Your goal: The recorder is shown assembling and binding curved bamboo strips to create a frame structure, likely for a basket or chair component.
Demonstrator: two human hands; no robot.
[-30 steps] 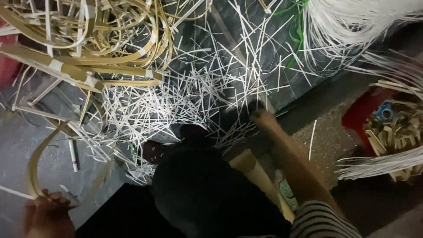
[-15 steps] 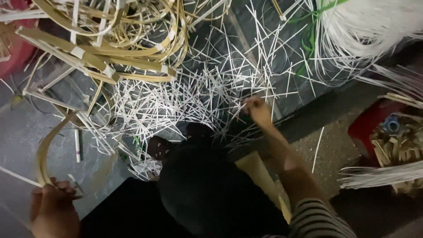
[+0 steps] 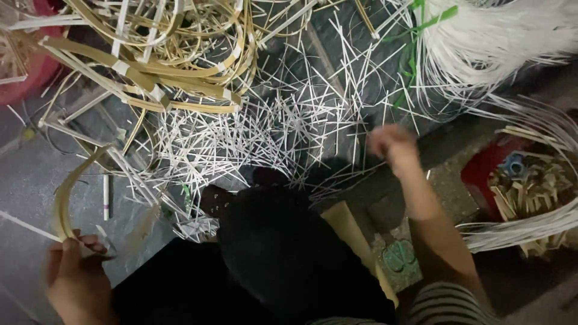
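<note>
- A dark mat (image 3: 337, 90) covers the floor's middle, strewn with short white sticks (image 3: 265, 135) lying crisscross from its centre to its near edge.
- A tangle of tan strips (image 3: 162, 66) is heaped over the mat's far left corner.
- A bundle of white strands (image 3: 500, 42) tied with green tape (image 3: 415, 42) lies at the mat's far right corner.
- A red tub (image 3: 481, 174) of tan offcuts sits right of the mat, with more white strands running across its front.
- The right hand (image 3: 394, 147) is blurred above the mat's near right edge, over the sticks; I cannot tell how its fingers stand.
- The left hand (image 3: 75, 277), at the near left off the mat, has its fingers clamped on the lower end of a bent strip (image 3: 63, 201) that curves up from it.
</note>
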